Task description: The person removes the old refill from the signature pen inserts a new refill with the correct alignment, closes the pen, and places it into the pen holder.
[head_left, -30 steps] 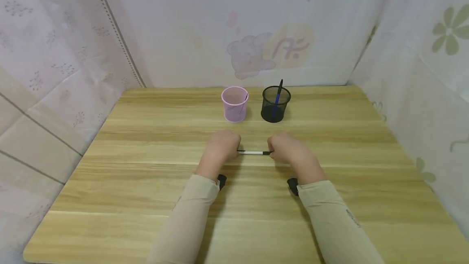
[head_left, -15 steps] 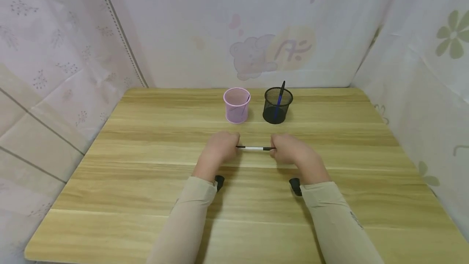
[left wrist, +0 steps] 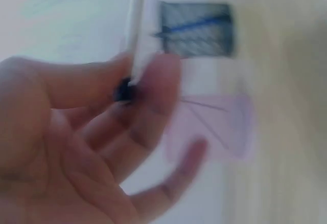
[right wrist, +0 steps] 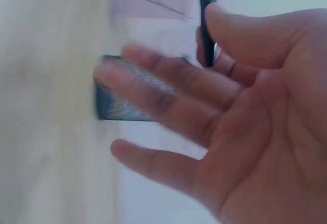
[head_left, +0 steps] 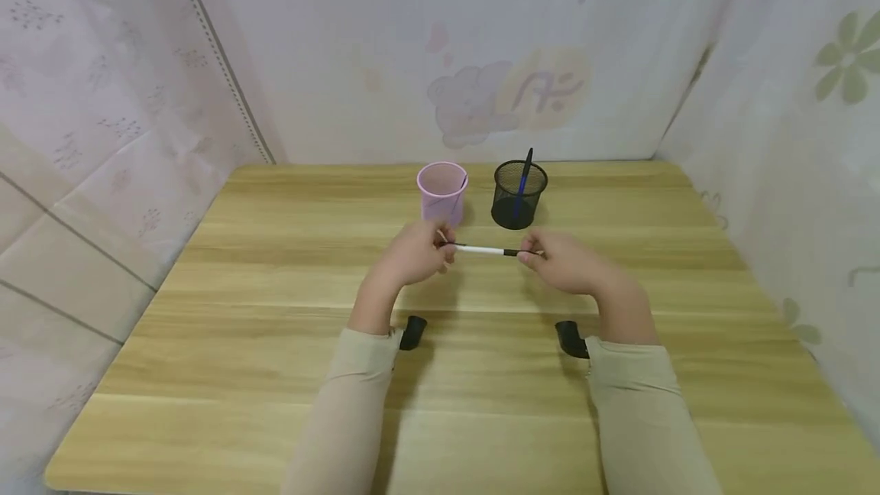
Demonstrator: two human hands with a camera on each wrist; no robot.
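A white pen (head_left: 481,250) with black ends is held level above the table between both hands. The left hand (head_left: 415,254) pinches its left end between thumb and fingers, the little finger standing away in the left wrist view. At the other end, thumb and index finger of the right hand (head_left: 567,262) pinch the black part (right wrist: 207,24), while the remaining fingers spread out. Behind the left hand stands a pink pen holder (head_left: 440,206), its lower part overlapped by the fingers. A black mesh pen holder (head_left: 505,201) stands to its right with a blue-and-black pen (head_left: 525,178) leaning inside.
The wooden table (head_left: 241,365) reaches back to a pale printed curtain (head_left: 344,59), with more curtain at both sides. Thin dark sticks (left wrist: 207,104) lean inside the pink holder. Black wrist-worn pieces (head_left: 414,333) jut inward from both sleeves.
Both hands have lifted the pen and moved toward the holders. The wrists have turned and the fingers beyond the pinch have opened out. The holders stay where they were.
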